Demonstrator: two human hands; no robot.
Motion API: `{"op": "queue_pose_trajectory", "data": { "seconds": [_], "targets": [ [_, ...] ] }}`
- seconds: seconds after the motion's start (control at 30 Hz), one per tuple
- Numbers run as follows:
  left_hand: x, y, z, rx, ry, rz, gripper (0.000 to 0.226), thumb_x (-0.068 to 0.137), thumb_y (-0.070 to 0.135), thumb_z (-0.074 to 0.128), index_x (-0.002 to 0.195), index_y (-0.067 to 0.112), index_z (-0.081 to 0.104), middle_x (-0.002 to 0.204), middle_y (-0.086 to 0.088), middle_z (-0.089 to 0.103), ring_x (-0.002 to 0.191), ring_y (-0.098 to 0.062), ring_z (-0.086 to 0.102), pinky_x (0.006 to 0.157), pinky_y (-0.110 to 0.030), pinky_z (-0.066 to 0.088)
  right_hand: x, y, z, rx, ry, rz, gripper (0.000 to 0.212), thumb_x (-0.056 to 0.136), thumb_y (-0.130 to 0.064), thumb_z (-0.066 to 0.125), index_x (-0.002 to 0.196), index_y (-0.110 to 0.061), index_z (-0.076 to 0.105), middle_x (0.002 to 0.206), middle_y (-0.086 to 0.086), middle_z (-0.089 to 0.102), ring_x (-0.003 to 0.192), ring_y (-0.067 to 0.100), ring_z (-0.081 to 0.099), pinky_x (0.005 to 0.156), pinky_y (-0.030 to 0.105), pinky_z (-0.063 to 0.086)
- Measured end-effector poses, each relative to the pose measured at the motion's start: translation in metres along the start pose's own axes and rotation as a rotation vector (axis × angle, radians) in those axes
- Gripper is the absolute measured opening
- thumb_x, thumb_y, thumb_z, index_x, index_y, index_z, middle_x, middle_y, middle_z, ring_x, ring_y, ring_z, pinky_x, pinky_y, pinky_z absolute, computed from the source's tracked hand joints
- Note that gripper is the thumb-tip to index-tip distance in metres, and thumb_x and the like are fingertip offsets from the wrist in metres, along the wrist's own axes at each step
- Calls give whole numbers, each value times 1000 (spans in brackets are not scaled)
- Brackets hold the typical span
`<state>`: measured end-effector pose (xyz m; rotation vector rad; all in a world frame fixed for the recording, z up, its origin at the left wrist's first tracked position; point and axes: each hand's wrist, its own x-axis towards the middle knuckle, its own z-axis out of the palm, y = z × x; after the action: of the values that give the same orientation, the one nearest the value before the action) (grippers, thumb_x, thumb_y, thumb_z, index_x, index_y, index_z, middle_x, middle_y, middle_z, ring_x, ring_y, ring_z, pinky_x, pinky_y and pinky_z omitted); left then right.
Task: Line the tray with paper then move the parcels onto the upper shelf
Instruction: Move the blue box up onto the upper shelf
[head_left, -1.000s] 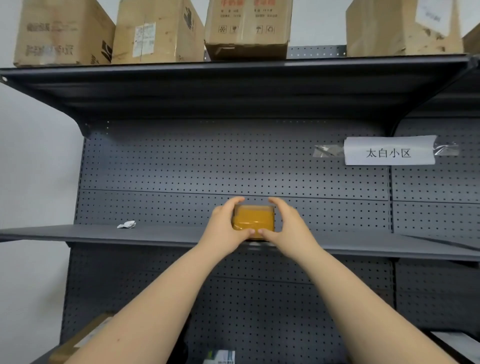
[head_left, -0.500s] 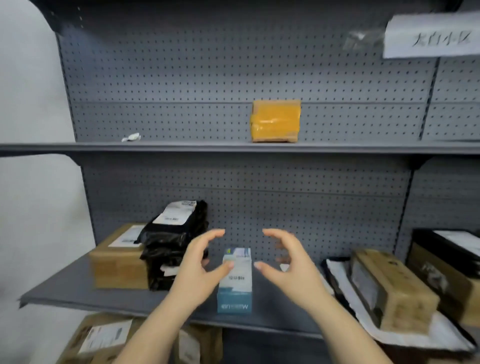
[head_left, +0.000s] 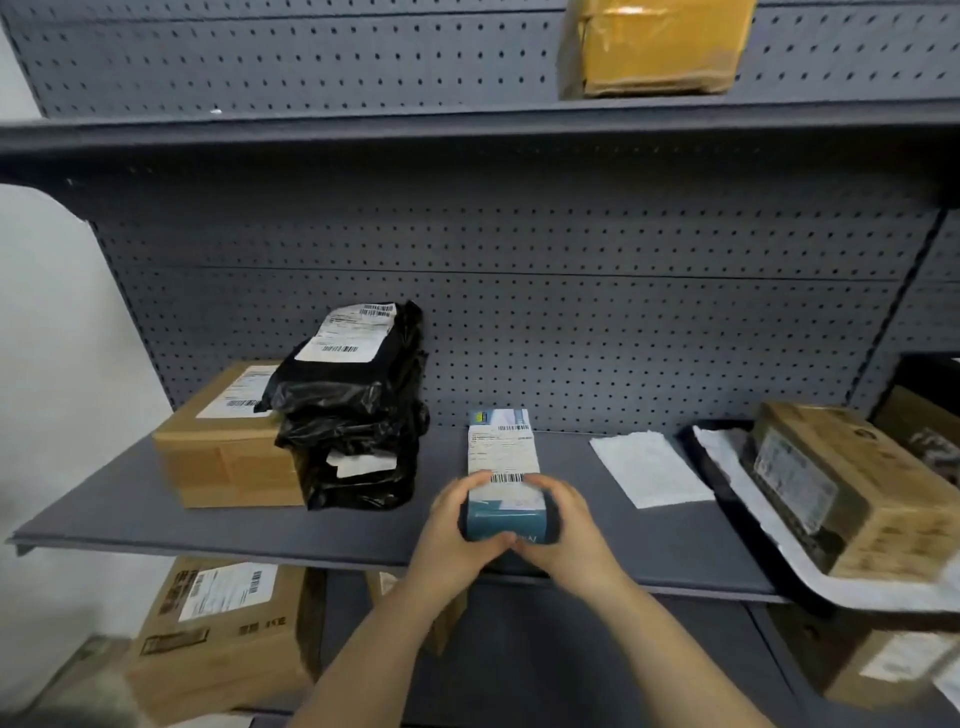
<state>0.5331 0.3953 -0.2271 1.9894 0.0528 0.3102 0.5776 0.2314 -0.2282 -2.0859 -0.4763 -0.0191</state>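
The blue parcel (head_left: 503, 486) sits clasped between left grip (head_left: 457, 535) and right grip (head_left: 563, 530); black bags (head_left: 358, 415) lie left, paper (head_left: 649, 467) right.

A dark grey perforated metal back panel (head_left: 623, 338) spans the rack, its rows of small holes running edge to edge. A plain white wall (head_left: 62, 338) shows past its left side. The flat grey metal middle shelf board (head_left: 156, 519) juts forward. Beneath it stand a large labelled brown cardboard carton (head_left: 218, 639) on the left and another brown carton (head_left: 872, 670) on the right. High at left is a tiny white speck (head_left: 215, 110), perhaps a paper scrap.
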Motion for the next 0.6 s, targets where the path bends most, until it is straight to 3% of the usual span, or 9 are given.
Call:
{"op": "queue_pose_trajectory", "data": {
  "seconds": [0.1, 0.17, 0.23, 0.33, 0.47, 0.6],
  "targets": [
    [9, -3, 8, -6, -6, -23, 55, 76, 8, 79, 124, 25, 58, 127, 10, 55, 117, -4, 53, 82, 0, 39, 6, 6, 10, 59, 20, 29, 62, 75, -3, 76, 127, -25, 51, 130, -1, 51, 121, 14, 51, 98, 13, 41],
    [10, -4, 12, -8, 2, -14, 48, 77, 7, 78, 120, 22, 60, 126, 8, 58, 111, 3, 55, 80, 1, 40, 6, 8, 12, 75, 53, 44, 59, 77, -3, 74, 128, -24, 52, 133, -1, 53, 122, 16, 53, 102, 30, 46],
    [7, -2, 14, -5, 24, -2, 47, 77, 10, 79, 118, 25, 61, 127, 7, 59, 109, 9, 53, 81, 1, 39, 3, 8, 11, 84, 72, 38, 58, 77, -2, 74, 124, -28, 53, 132, -2, 54, 121, 16, 55, 102, 36, 47],
    [1, 8, 13, 1, 42, 28, 48, 77, 13, 79, 119, 30, 61, 130, 10, 58, 112, 8, 53, 85, 0, 40, -4, -2, 1, 96, 90, 16, 57, 77, -3, 75, 121, -33, 54, 130, -6, 56, 120, 13, 56, 102, 37, 48],
    [-11, 42, -1, -1, 75, 93, 47, 77, 22, 80, 118, 36, 62, 132, 11, 56, 119, 1, 52, 100, -18, 43, -16, -31, -25, 109, 103, -46, 55, 76, -14, 78, 125, -30, 57, 130, -12, 57, 119, 4, 54, 102, 34, 47],
    [-33, 100, -23, 52, 111, 165, 47, 78, 32, 79, 122, 36, 61, 126, 19, 55, 118, 4, 50, 103, -23, 42, -37, -77, -66, 70, 114, -138, 55, 76, -27, 79, 125, -34, 55, 126, -17, 55, 115, -12, 47, 92, 5, 40]
  ]
}}
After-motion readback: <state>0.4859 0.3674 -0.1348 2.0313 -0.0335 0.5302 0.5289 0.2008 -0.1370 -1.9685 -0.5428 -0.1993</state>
